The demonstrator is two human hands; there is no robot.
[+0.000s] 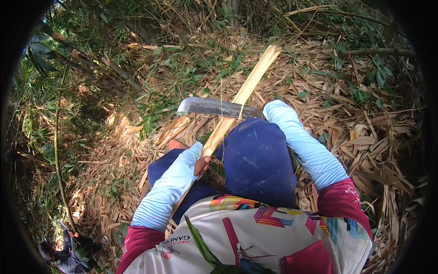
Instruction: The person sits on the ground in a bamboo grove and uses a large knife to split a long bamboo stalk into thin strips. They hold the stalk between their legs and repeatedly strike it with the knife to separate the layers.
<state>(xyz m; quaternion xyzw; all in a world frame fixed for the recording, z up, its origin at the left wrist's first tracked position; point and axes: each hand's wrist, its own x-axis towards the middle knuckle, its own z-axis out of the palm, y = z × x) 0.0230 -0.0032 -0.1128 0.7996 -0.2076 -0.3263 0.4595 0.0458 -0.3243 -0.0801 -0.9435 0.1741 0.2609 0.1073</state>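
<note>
My left hand (201, 165) is closed around the lower part of a long, pale split bamboo strip (253, 81). The strip slants up and away to the right, its far end rough and splintered. A machete (205, 107) lies crosswise against the strip, its broad dark blade pointing left. My right hand (273, 108), mostly covered by a light blue sleeve, is at the handle end beside my raised knee; its fingers and the handle are largely hidden. A thin sliver hangs by the blade where it meets the strip.
My knees in blue trousers (258, 160) are bent close below the blade. Another bamboo piece (173, 131) lies on dry leaves to the left. A thin upright stem (58, 155) stands farther left. Another person (75, 253) is at the lower left. Branches (374, 53) cross the far right.
</note>
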